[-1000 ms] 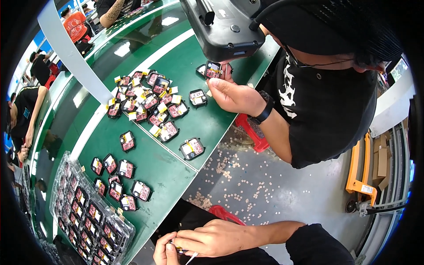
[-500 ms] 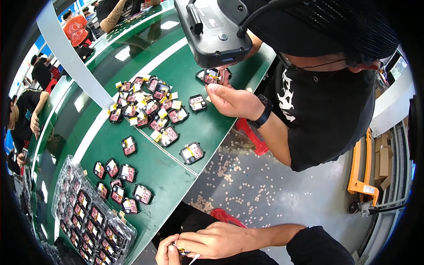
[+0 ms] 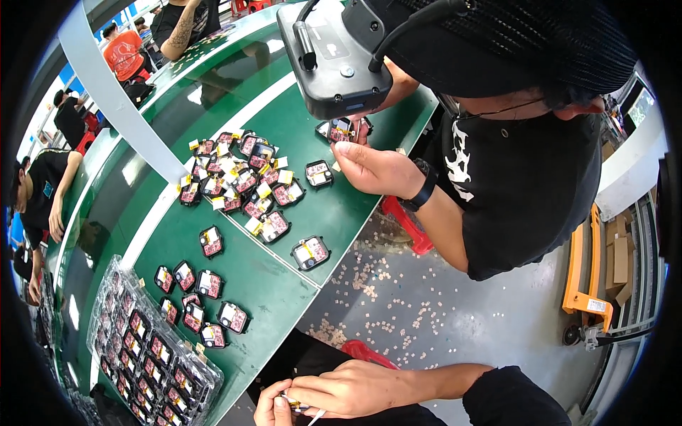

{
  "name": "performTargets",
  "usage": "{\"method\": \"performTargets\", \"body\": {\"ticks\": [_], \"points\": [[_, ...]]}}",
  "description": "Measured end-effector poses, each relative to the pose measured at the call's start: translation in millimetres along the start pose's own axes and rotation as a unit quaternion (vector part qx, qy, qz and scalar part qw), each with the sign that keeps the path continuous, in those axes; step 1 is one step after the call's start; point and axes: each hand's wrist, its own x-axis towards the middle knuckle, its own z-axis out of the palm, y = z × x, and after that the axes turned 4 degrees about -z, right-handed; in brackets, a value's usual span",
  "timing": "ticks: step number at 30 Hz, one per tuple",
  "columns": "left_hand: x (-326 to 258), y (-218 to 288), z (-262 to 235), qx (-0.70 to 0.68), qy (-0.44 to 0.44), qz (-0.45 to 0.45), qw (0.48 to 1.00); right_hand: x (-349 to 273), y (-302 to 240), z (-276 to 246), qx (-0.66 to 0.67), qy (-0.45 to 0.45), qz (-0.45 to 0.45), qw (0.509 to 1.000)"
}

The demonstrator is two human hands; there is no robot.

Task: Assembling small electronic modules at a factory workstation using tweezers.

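At the lower edge my right hand [image 3: 344, 389] reaches in from the right, its fingers curled over a small electronic module [image 3: 293, 402]. My left hand [image 3: 272, 406] grips the same piece from the left with thumb and fingers. Only a dark edge and a yellow bit of it show; the rest is hidden by my fingers. A thin white stick-like piece [image 3: 317, 417] juts out below my right hand; I cannot tell what it is. Nearest to my hands on the bench are loose black watch-like modules [image 3: 232, 317] with red circuit boards.
A clear plastic tray [image 3: 206, 376] holds rows of modules on the green bench [image 3: 270, 305]. Farther off lies a heap of modules [image 3: 241, 174] with yellow tabs. A co-worker's hand [image 3: 376, 170] holds another module [image 3: 337, 130]. Red stools [image 3: 369, 351] and scattered paper bits are below.
The view has shifted slightly, so the bench items sit a little lower and to the right. My hands keep nearly the same grip. The co-worker's head-worn device has moved slightly left.
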Motion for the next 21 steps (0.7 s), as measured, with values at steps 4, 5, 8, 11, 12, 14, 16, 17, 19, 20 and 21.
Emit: {"method": "performTargets", "body": {"ticks": [4,5,8,11,12,14,16,17,19,20,21], "points": [[0.4,1.6,1.2,0.016,0.000,0.017,1.000,-1.8,1.1,2.3,-0.003,0.011,-0.002,1.000],[0.5,2.5,1.5,0.021,0.001,0.018,1.000,-1.8,1.3,2.2,-0.003,0.011,-0.002,1.000],[0.2,2.5,1.8,0.021,0.002,0.016,1.000,-2.2,1.6,2.4,0.002,0.012,-0.004,1.000],[-0.4,0.4,0.9,0.005,-0.004,0.007,1.000,-2.6,0.3,1.9,-0.014,0.014,-0.006,1.000],[-0.5,-0.4,0.6,-0.006,-0.005,-0.001,1.000,-2.2,0.6,2.0,-0.013,0.012,-0.007,1.000],[-0.4,0.6,1.1,-0.004,-0.003,0.002,1.000,-1.4,1.0,1.6,-0.013,0.010,-0.008,1.000],[0.1,2.4,1.5,-0.002,-0.004,0.005,1.000,-1.3,0.5,0.4,0.001,0.013,-0.001,1.000],[0.5,3.8,1.8,0.005,-0.005,0.009,1.000,-1.1,0.4,-0.2,0.000,0.013,-0.001,1.000],[0.9,5.0,2.3,0.013,-0.004,0.011,1.000,-1.3,1.1,-0.2,0.000,0.011,-0.001,1.000],[1.2,5.5,2.8,0.019,-0.003,0.015,1.000,-1.4,1.4,-0.6,0.000,0.011,-0.002,1.000],[1.3,6.1,2.9,0.024,-0.003,0.018,1.000,-1.6,0.9,-1.1,0.003,0.005,0.003,1.000]]}}
